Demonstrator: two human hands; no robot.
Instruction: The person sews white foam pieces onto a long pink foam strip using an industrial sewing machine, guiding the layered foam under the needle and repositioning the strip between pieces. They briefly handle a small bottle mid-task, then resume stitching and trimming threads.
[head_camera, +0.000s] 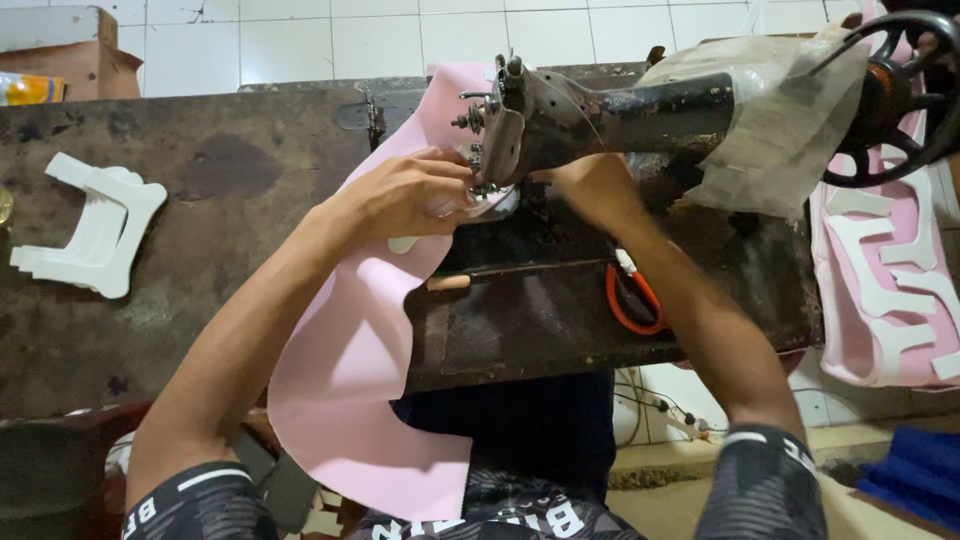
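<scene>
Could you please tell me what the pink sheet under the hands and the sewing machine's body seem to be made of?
Pink sheet: probably foam or synthetic leather; smooth, matte, bending in soft curves without creases. Sewing machine: looks like cast metal, painted black, worn and dull, with bare steel parts at the needle end.

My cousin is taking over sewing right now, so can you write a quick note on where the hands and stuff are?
Left hand: flat on the pink sheet, pressing it by the needle.
Right hand: behind the sewing machine head, at the same spot; its fingers are hidden.
Pink sheet: lies under the machine head and hangs off the table toward the lap.
White cutouts: stacked at the table's left.
Pink-and-white pieces: hanging at the right, look sewn.
Scissors: orange handles, on the table under the right forearm.
Left: the sheet at the needle isn't finished.
</scene>
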